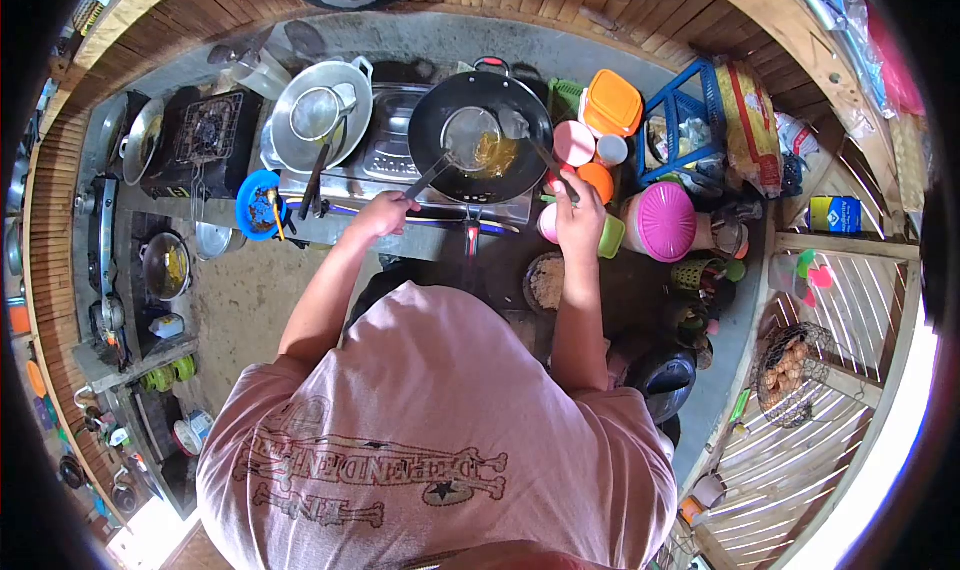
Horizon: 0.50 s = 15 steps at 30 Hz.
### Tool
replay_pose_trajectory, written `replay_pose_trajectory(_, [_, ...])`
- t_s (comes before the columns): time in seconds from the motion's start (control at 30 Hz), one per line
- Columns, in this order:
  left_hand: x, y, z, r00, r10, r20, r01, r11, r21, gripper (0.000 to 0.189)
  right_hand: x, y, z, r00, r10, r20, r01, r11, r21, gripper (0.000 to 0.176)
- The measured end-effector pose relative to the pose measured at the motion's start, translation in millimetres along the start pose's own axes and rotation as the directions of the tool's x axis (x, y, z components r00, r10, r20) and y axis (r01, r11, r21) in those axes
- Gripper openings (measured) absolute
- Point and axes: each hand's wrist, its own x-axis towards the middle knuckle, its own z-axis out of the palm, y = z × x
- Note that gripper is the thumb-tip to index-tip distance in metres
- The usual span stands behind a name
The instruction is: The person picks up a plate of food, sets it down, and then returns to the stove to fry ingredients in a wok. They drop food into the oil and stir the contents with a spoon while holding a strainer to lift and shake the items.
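Note:
A black wok [440, 100] sits on the stove [395, 130] in front of me, with yellowish food [497, 156] in its bowl. My left hand [386, 215] is wrapped round the handle of a round mesh strainer [470, 130], whose basket lies inside the wok beside the food. My right hand [579, 208] grips the handle of a spatula [514, 124]; its metal blade rests near the wok's right inner wall. The wok's red-and-black handle [472, 238] points toward me between my hands.
Left of the wok stands a large metal pot [283, 135] with another strainer and tongs on it. A blue bowl [258, 206] holds dark food. On the right crowd plastic tubs, an orange-lidded container [612, 102], a pink-lidded tub [666, 222] and a blue basket [685, 120].

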Motion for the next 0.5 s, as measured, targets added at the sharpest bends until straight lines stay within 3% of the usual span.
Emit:
replay_pose_trajectory(0.07, [0.4,0.2,-0.3,1.000,-0.003,0.004,0.003,1.000,-0.008,0.027,-2.4,5.6,5.5,0.999,-0.027,0.032,0.027,0.999,-0.017,0.025])
replay_pose_trajectory(0.17, [-1.6,2.6,0.8,1.000,0.025,-0.008,-0.024,0.999,0.039,0.027,-6.1,-5.0,7.8,0.970,-0.136,0.199,0.170,0.972,-0.164,0.036])
replay_pose_trajectory(0.27, [3.2,-1.9,-0.5,0.999,0.033,-0.011,-0.033,0.999,0.031,0.027,-10.0,-11.0,5.4,0.951,-0.172,0.256,0.215,0.965,-0.151,0.035])
replay_pose_trajectory(0.4, [3.7,-2.6,-2.5,0.999,0.037,-0.025,-0.036,0.998,0.041,0.028,-11.3,-18.3,-6.2,0.953,-0.148,0.266,0.168,0.985,-0.051,0.027])
replay_pose_trajectory(0.43, [2.5,-1.5,-3.0,0.998,0.054,-0.027,-0.051,0.996,0.078,0.028,-10.4,-23.2,-11.3,0.953,-0.070,0.294,0.085,0.996,-0.039,0.026])
replay_pose_trajectory(0.5, [-4.2,3.6,-1.7,0.997,0.071,-0.039,-0.065,0.990,0.129,0.028,-9.7,-20.5,-10.6,0.961,-0.102,0.256,0.118,0.992,-0.045,0.027])
